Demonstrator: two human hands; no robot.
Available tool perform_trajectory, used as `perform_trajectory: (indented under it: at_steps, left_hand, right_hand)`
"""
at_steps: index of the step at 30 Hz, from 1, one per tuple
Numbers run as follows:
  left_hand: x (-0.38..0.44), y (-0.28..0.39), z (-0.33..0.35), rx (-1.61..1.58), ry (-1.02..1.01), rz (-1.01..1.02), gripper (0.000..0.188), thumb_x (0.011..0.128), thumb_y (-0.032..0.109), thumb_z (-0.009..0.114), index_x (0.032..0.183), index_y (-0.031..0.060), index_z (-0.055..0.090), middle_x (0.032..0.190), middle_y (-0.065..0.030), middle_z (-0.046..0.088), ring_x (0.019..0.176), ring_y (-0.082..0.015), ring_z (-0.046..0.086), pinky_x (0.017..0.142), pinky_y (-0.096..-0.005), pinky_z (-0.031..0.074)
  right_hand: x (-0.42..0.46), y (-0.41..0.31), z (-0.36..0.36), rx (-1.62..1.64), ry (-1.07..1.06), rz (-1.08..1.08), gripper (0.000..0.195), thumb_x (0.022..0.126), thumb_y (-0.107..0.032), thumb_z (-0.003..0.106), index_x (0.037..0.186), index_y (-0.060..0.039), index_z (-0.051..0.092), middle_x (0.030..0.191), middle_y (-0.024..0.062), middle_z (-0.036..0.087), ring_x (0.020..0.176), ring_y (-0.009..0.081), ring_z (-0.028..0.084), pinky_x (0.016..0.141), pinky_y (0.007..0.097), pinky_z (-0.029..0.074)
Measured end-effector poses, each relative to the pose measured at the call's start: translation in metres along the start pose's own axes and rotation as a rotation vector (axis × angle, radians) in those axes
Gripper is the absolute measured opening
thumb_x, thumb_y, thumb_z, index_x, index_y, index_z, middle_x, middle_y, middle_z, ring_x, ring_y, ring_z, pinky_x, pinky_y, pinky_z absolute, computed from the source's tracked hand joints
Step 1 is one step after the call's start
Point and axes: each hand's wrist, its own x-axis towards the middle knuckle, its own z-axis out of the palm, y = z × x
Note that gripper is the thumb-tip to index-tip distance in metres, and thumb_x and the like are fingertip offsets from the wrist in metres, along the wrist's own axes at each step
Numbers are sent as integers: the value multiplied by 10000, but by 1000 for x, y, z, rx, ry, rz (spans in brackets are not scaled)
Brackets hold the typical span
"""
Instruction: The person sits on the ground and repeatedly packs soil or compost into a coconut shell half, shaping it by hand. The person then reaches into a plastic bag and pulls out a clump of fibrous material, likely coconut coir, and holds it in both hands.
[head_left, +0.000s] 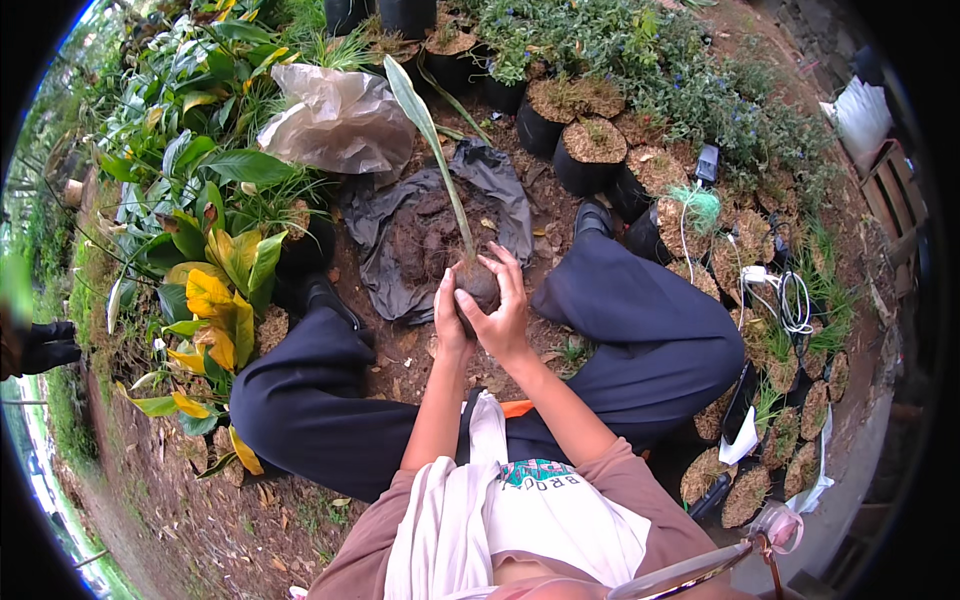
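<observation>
Between both palms I hold a dark, rounded root ball (478, 289) with a single long, pale-edged leaf (442, 161) rising from it, much like a snake plant. My left hand (450, 311) cups one side of the ball. On the other side, my right hand (504, 304) presses with its fingers spread around it. Just beyond my hands, a heap of dark brown soil with fine roots (420, 240) lies on a spread black plastic sheet (514, 184).
My bent legs flank the soil. Leafy plants with yellowing leaves (214, 300) grow at left, near a crumpled clear plastic bag (337, 120). Black grow bags (585, 169) stand beyond and at right, where a white cable (795, 304) and a small device (706, 163) rest. Someone's dark footwear (52, 346) shows far left.
</observation>
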Motion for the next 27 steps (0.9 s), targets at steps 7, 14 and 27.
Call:
perform_trajectory:
  at_steps: [7,14,27]
  left_hand:
    - [8,0,-9,187,93,129,385,939,324,419,1137,2,493,1081,-121,570,949,-191,579,830,-318,480]
    - [2,23,13,171,130,101,608,930,495,277,1243,6,455,1222,-157,523,1090,-236,529,965,-346,396]
    - [-4,20,6,-239,29,-194,445,923,382,411,1162,22,519,1101,-112,602,961,-225,603,872,-366,472]
  right_hand:
    - [1,11,1,20,-64,56,547,772,-314,668,1147,55,518,1259,219,446,1161,325,461,996,386,346]
    - [17,7,-11,382,-28,270,616,657,-196,779,1151,48,502,1101,173,567,1025,225,568,895,344,448]
    - [-4,0,-2,-202,-95,-72,643,769,-480,616,1199,-11,525,1331,189,399,1266,375,340,1046,513,203]
